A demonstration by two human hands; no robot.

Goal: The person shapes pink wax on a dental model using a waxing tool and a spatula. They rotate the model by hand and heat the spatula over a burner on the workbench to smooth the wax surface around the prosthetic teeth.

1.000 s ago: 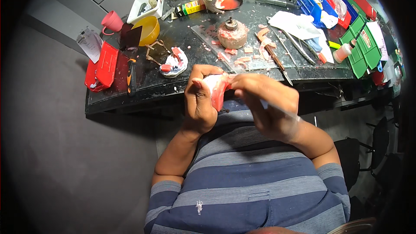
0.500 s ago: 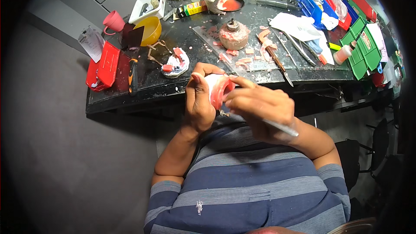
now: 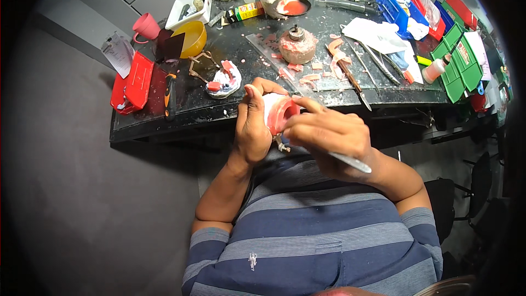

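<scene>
My left hand (image 3: 253, 123) is wrapped round a white plaster dental model (image 3: 272, 102) with a pink wax rim (image 3: 279, 116) on it, held up in front of the bench edge. A small metal part (image 3: 282, 145) hangs below the model. My right hand (image 3: 334, 134) is closed round a metal carving tool (image 3: 352, 162), whose blunt end sticks out under the palm. The tool's working end is hidden by the fingers at the rim's inner side. Beyond my left hand, another plaster model (image 3: 226, 83) with pink wax blocks lies on the bench with a wire-like metal frame.
A wax-spattered burner (image 3: 297, 44) stands mid-bench amid pink wax scraps. Near it lie a steel ruler (image 3: 274, 57), a wooden-handled knife (image 3: 350, 77) and white paper (image 3: 378, 35). A red box (image 3: 134, 85), a yellow bowl (image 3: 193, 38) and a pan of red wax (image 3: 294, 6) are further left and back.
My right hand and the carving tool have shifted slightly, the tool's end moving a little left. The model has tilted slightly in my left hand, showing more of the metal part below.
</scene>
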